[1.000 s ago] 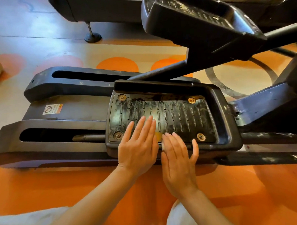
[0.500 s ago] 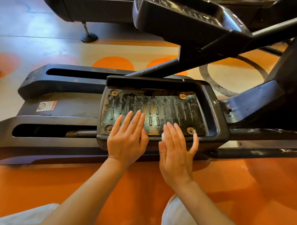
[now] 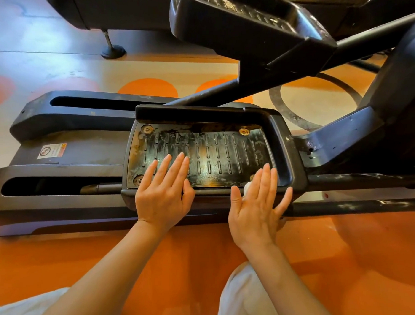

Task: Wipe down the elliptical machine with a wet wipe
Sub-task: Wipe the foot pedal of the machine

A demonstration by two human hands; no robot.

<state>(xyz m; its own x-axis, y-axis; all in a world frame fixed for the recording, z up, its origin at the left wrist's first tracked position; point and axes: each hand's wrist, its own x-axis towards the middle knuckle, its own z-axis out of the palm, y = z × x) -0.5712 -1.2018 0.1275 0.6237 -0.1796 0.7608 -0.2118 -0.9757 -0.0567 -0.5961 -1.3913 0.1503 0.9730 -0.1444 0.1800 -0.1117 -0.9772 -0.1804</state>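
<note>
Two hands flat on the near foot pedal (image 3: 209, 155).
Your left hand (image 3: 163, 191) rests spread on its ribbed tray; your right hand (image 3: 256, 207), fingers straight, presses the white wet wipe (image 3: 246, 188) against the tray's near right corner.

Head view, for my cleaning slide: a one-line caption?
Right hand presses a white wipe flat onto the elliptical's grimy foot pedal; left hand rests flat beside it.
</note>
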